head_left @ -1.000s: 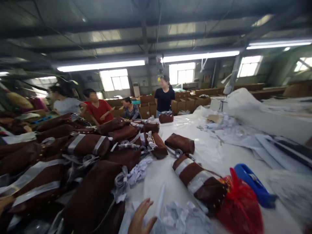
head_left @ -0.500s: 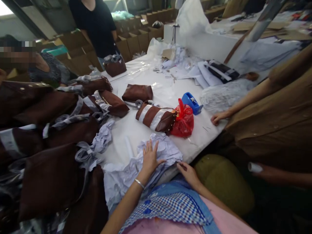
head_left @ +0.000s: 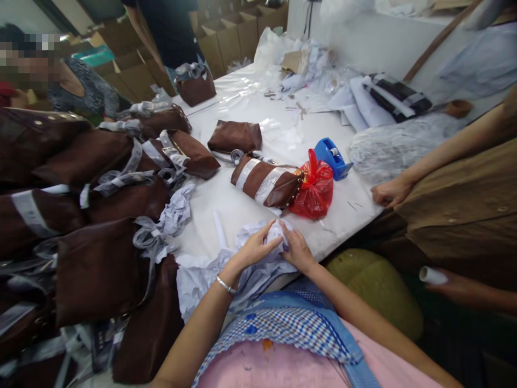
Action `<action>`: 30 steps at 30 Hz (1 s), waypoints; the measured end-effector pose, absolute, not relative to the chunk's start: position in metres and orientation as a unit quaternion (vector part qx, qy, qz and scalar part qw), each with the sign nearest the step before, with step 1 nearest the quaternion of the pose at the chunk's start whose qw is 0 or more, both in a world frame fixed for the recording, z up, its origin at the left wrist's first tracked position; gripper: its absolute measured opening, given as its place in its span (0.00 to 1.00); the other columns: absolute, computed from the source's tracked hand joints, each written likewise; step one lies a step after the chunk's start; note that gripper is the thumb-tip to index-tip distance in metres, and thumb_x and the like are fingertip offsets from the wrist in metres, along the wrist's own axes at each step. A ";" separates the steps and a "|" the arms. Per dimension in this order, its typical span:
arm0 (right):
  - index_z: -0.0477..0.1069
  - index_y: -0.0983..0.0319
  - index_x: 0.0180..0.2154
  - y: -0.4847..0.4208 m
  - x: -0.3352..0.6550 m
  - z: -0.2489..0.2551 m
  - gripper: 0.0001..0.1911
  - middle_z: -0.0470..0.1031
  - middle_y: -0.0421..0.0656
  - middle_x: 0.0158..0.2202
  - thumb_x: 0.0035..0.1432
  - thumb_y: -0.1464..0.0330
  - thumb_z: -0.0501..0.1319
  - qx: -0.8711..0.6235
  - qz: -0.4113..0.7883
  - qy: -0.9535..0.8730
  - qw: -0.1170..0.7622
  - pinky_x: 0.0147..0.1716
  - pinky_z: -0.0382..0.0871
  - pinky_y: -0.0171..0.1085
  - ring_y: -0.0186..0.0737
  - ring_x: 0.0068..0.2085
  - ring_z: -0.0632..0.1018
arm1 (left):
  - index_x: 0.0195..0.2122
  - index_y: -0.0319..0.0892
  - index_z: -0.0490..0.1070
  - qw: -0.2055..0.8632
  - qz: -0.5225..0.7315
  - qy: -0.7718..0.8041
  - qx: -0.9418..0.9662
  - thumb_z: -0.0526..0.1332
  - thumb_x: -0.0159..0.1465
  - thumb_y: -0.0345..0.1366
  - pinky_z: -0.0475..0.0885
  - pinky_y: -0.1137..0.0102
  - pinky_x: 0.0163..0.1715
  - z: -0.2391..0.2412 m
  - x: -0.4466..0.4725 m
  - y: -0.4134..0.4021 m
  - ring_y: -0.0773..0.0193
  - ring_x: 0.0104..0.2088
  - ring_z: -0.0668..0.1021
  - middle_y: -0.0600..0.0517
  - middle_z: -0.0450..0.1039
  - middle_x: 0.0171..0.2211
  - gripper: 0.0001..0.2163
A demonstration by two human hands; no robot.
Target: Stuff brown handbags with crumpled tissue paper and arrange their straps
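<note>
Crumpled white paper [head_left: 218,272] lies along the near edge of the table. Its right end is bunched up between my two hands. My left hand [head_left: 258,245], with a silver bangle on the wrist, grips the bunch from the left, thumb and fingers curved around it. From the other side my right hand [head_left: 297,248] presses on the same paper. Just beyond my hands rests a brown handbag [head_left: 264,183] banded with white wrapping. A knotted red plastic bag [head_left: 313,188] touches its right end.
Many brown handbags [head_left: 97,264] are heaped on the left. A blue tape dispenser [head_left: 333,157] stands behind the red bag. At the right, a person's hand [head_left: 391,191] leans on the table edge; another hand [head_left: 464,288] holds a white roll [head_left: 433,275]. Scrap paper [head_left: 311,67] covers the far end.
My left hand went from lying spread on the paper to gripping it. My right hand moved from the table edge up onto the paper, which is now bunched between both hands.
</note>
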State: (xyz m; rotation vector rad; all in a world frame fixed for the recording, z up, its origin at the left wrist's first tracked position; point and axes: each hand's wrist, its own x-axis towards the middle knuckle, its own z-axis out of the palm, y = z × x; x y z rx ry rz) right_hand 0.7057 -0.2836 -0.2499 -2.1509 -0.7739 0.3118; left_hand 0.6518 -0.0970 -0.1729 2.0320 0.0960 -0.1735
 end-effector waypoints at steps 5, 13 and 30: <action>0.73 0.63 0.52 -0.298 0.742 -0.245 0.31 0.79 0.49 0.49 0.46 0.60 0.70 -0.769 0.151 0.020 0.621 0.51 0.72 0.49 0.54 0.50 0.78 | 0.63 0.44 0.62 0.424 0.156 0.163 0.877 0.58 0.67 0.47 0.62 0.58 0.63 -0.179 0.620 -0.064 0.55 0.62 0.68 0.44 0.66 0.62 0.25; 0.76 0.59 0.44 -0.345 0.766 -0.247 0.27 0.82 0.46 0.45 0.52 0.46 0.63 -0.585 0.209 0.165 0.766 0.48 0.77 0.51 0.53 0.49 0.80 | 0.69 0.46 0.47 0.303 -0.195 0.090 0.928 0.69 0.56 0.46 0.49 0.39 0.64 -0.259 0.562 -0.093 0.42 0.67 0.61 0.38 0.57 0.67 0.45; 0.75 0.60 0.48 -0.332 0.732 -0.241 0.34 0.79 0.47 0.49 0.39 0.53 0.75 -0.687 0.265 0.081 0.672 0.54 0.72 0.50 0.54 0.53 0.77 | 0.51 0.36 0.73 0.538 -0.102 0.010 0.837 0.44 0.72 0.45 0.73 0.60 0.48 -0.216 0.710 -0.176 0.50 0.47 0.79 0.41 0.79 0.46 0.23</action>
